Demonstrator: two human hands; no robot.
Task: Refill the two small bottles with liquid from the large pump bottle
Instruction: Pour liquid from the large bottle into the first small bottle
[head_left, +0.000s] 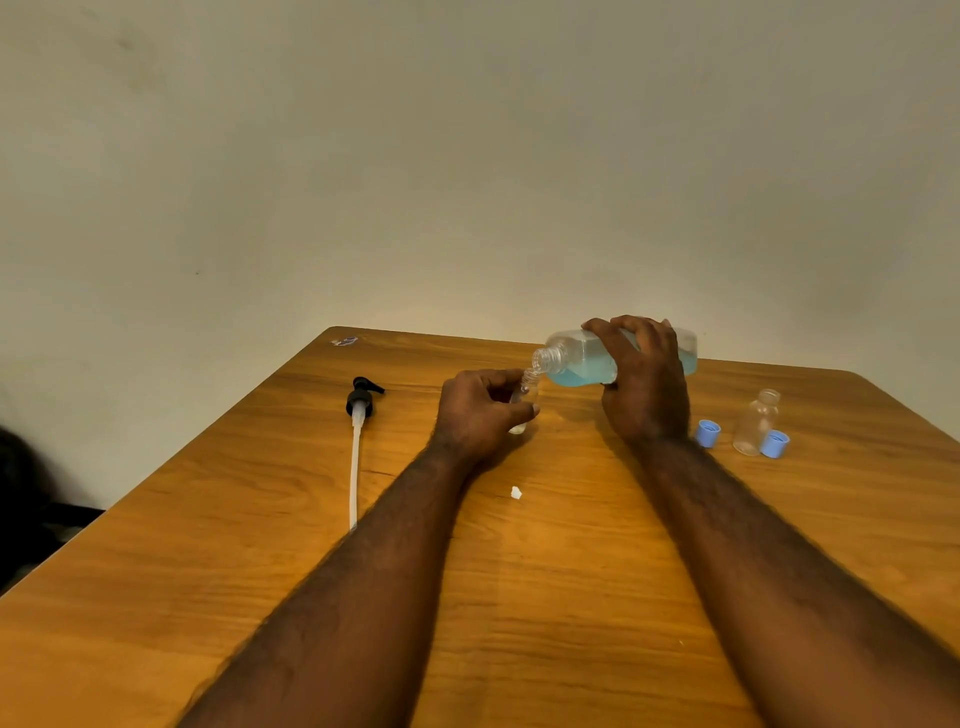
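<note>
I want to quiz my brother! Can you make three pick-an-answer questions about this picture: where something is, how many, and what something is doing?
1. Where is the black pump head with white tube? A) on the wooden table, left of the left hand B) floor C) shelf
2. How many round blue plastic caps? A) one B) two C) four
3. How is the large clear bottle of blue liquid? A) upright B) tipped toward the small clear bottle C) capped
Answers: 1A, it lies flat by the left arm; 2B, both sit near the second small clear bottle; 3B, the right hand tilts it.
</note>
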